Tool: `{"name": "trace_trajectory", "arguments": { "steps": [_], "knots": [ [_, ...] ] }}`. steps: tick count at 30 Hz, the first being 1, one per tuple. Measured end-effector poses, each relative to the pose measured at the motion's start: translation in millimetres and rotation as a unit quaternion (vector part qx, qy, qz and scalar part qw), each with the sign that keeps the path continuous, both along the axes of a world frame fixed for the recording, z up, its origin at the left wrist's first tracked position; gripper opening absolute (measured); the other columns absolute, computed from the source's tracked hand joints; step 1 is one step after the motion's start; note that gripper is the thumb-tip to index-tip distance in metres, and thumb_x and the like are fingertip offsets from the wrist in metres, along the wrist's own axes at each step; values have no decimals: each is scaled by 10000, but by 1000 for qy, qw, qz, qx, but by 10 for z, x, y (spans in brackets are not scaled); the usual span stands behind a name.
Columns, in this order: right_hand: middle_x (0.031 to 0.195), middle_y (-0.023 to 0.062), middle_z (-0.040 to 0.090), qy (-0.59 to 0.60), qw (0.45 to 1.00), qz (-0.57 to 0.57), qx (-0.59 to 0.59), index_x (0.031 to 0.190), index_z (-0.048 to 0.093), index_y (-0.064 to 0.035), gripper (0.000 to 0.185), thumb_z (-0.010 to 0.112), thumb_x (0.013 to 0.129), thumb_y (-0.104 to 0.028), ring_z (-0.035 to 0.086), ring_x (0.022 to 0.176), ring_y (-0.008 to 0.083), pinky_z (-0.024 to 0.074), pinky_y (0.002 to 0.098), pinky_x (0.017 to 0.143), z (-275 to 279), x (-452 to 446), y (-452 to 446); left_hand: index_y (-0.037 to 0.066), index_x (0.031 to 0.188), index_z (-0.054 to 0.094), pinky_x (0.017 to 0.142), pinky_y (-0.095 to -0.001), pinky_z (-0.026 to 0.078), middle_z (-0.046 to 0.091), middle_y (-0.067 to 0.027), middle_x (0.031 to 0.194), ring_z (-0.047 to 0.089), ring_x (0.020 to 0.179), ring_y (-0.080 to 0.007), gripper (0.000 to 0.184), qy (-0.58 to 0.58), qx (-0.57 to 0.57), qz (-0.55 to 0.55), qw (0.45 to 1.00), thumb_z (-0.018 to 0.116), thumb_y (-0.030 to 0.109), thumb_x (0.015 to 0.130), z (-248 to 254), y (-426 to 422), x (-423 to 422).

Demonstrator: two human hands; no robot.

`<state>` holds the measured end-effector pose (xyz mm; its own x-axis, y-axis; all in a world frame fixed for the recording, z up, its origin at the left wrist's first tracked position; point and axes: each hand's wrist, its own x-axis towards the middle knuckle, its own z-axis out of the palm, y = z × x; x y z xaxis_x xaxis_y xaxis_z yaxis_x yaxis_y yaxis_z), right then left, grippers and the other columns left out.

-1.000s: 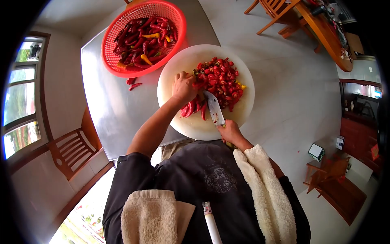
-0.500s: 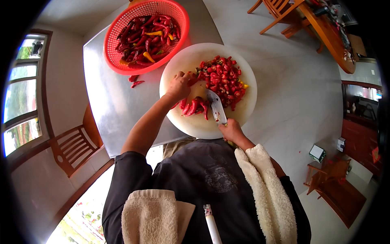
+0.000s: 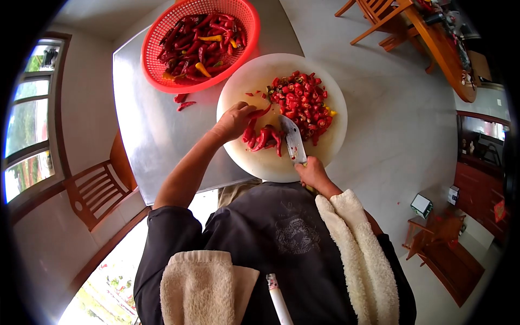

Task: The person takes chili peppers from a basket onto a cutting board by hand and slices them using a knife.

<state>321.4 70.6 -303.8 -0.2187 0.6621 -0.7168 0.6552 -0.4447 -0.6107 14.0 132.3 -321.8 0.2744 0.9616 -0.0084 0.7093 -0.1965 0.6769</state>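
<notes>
My left hand (image 3: 236, 120) is closed on a red chili pepper (image 3: 261, 112) over the left side of the round white cutting board (image 3: 254, 169). My right hand (image 3: 312, 174) grips the handle of a cleaver (image 3: 293, 140), its blade flat-side up at the middle of the board. Right of the blade lies a heap of chopped red chili (image 3: 303, 103) with a few yellow bits at its edge. Several whole red chilies (image 3: 265, 138) rest between the blade and my left hand. A few small cut pieces lie near the heap's upper left.
A red plastic basket (image 3: 253, 40) full of red and some yellow chilies stands behind the board on a metal table (image 3: 162, 141). Loose chilies (image 3: 186, 105) lie beside it. A towel (image 3: 197, 287) hangs over my front, near a lit cigarette (image 3: 279, 303). Wooden chairs (image 3: 97, 196) stand around.
My left hand has moved slightly down and right, and the chili in it now points toward the blade. My right hand keeps hold of the cleaver. The view has shifted a little.
</notes>
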Motion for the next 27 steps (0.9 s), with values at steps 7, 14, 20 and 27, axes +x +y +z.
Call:
{"name": "trace_trajectory", "arguments": {
  "steps": [7, 14, 20, 27],
  "knots": [
    [586, 171, 625, -2, 1000, 16, -4, 870, 597, 117, 308, 604, 848, -189, 628, 459, 247, 514, 371, 479, -17, 32, 35, 23, 1262, 572, 850, -373, 552, 613, -199, 1226, 657, 1013, -333, 373, -9, 40, 174, 984, 587, 36, 889, 76, -213, 91],
    [575, 162, 619, 2, 1000, 8, -14, 867, 596, 114, 308, 600, 851, -193, 627, 459, 249, 512, 370, 484, 24, 6, 38, 152, 1417, 473, 1109, -493, 306, 489, -181, 1397, 416, 1324, -399, 548, 31, 73, 145, 986, 621, 213, 893, -192, -531, 361],
    [576, 139, 607, -2, 1000, 5, -2, 859, 581, 92, 287, 610, 853, -194, 611, 452, 224, 511, 358, 472, -38, 45, -2, 36, 1495, 279, 1151, -522, 187, 337, -223, 1499, 285, 1397, -422, 728, 113, 22, 162, 980, 587, 337, 908, -238, -610, 468],
    [640, 230, 630, -18, 999, 3, 35, 839, 580, 100, 309, 612, 838, -208, 651, 556, 339, 529, 429, 589, 55, -23, -123, -32, 1491, 213, 1136, -561, 173, 293, -284, 1480, 256, 1390, -441, 1092, 78, -89, 150, 982, 634, 668, 767, 120, -495, 673]
  ]
}}
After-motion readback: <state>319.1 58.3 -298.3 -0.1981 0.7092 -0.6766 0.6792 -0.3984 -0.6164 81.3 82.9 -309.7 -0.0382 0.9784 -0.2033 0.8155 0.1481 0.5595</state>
